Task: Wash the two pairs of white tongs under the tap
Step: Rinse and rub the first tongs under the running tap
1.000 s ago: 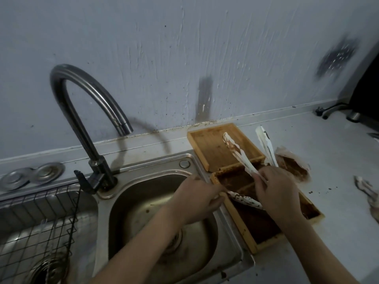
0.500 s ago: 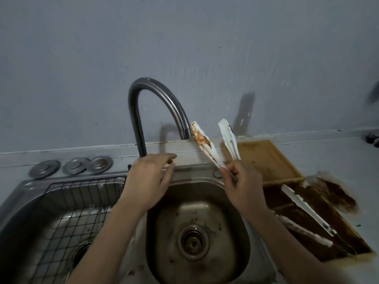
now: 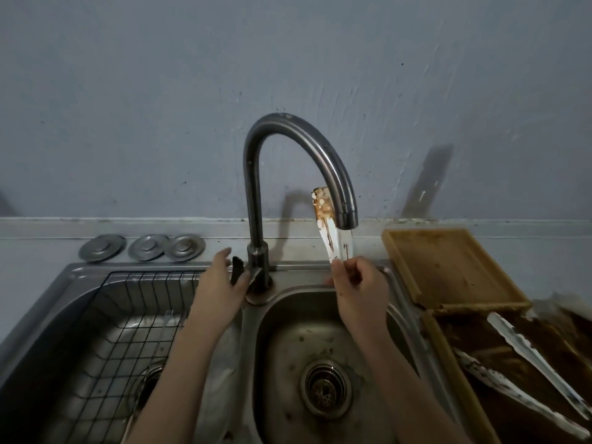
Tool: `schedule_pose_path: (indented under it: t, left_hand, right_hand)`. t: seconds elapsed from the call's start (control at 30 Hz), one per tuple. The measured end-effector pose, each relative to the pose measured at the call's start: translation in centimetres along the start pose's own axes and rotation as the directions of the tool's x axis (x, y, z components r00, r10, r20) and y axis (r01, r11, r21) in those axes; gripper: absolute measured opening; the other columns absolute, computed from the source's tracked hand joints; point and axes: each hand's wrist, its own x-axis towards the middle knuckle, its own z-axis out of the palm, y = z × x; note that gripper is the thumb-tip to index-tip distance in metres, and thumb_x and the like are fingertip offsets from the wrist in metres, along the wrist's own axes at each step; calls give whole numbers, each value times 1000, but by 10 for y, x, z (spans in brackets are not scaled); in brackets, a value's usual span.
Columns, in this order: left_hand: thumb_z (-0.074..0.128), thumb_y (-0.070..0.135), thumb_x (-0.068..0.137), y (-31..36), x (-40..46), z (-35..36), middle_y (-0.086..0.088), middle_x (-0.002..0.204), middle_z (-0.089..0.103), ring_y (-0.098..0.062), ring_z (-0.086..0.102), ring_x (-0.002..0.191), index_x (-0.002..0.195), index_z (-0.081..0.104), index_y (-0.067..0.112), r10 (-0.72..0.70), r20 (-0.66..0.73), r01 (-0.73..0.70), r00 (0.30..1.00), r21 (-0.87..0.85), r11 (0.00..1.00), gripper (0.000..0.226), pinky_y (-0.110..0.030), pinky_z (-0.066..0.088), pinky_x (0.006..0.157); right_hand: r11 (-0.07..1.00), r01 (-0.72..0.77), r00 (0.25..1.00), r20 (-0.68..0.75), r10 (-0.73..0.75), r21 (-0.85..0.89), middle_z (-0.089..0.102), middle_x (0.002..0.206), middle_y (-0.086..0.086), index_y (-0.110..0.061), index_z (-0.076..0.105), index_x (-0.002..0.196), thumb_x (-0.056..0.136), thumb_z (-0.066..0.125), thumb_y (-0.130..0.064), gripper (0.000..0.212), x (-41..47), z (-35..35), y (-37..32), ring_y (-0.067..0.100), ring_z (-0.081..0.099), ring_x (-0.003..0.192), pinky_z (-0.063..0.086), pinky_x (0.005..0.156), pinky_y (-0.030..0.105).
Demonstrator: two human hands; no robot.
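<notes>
My right hand [image 3: 360, 288] grips one pair of white tongs [image 3: 326, 225] by its lower end, tips up and smeared brown, right under the spout of the curved steel tap [image 3: 288, 136]. Water runs from the spout onto the tongs. My left hand [image 3: 221, 283] rests on the tap's dark lever [image 3: 237, 270], thumb and fingers around it. The second pair of white tongs [image 3: 525, 350] lies in the dirty wooden tray [image 3: 448, 350] at the right, speckled with brown.
Below the tap is the right sink basin [image 3: 288, 331] with its drain [image 3: 325, 389]. The left basin holds a black wire rack [image 3: 121, 315]. Three metal discs [image 3: 141, 248] sit on the ledge behind. A wooden lid [image 3: 448, 267] leans beside the tray.
My left hand has come down onto the tap lever. My right hand has brought the tongs under the spout, and water now runs.
</notes>
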Motion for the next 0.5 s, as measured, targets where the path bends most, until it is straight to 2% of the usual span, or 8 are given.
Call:
schedule_pose_path:
  t: [0.07, 0.17, 0.27, 0.4, 0.5]
  left_hand:
    - [63, 29, 86, -3, 2, 6, -15, 120, 63, -29, 60, 107, 128, 47, 9, -11, -1, 11, 1000, -12, 1000, 49, -39, 49, 90]
    - [59, 32, 88, -3, 6, 13, -12, 100, 68, -28, 64, 94, 107, 56, 11, -15, -77, 15, 997, 0, 1000, 28, -38, 52, 80]
    - [53, 40, 89, -2, 11, 16, -11, 83, 69, -30, 64, 81, 86, 56, 12, -26, -177, 29, 984, 11, 1000, 29, -31, 46, 67]
    - [47, 37, 91, -1, 15, 19, -16, 81, 69, -35, 64, 78, 82, 58, 7, -20, -236, 26, 972, 22, 999, 33, -41, 51, 71]
    - [47, 32, 91, -3, 15, 22, -17, 79, 69, -36, 63, 77, 81, 56, 7, -4, -256, 10, 967, 24, 1000, 29, -47, 52, 72]
  right_hand:
    - [999, -29, 1000, 6, 29, 14, 62, 62, -10, -24, 53, 71, 89, 57, -22, 18, 0, 4, 4, -11, 57, 61, 40, 57, -1]
    - [998, -49, 998, 27, 48, 26, 63, 62, -8, -24, 53, 70, 89, 58, -22, 19, 0, 7, 11, -7, 58, 58, 42, 54, 4]
    - [996, -88, 995, 45, 87, 24, 64, 63, -9, -24, 52, 71, 88, 58, -24, 18, 0, 11, 17, -2, 63, 62, 45, 51, 10]
    - [992, -121, 992, 45, 120, 31, 65, 65, -9, -20, 53, 73, 88, 58, -24, 17, 1, 12, 22, 7, 66, 65, 47, 51, 18]
    - [989, -145, 989, 36, 144, 42, 67, 66, -7, -15, 56, 75, 89, 59, -23, 16, 2, 12, 25, 1, 64, 61, 42, 46, 12]
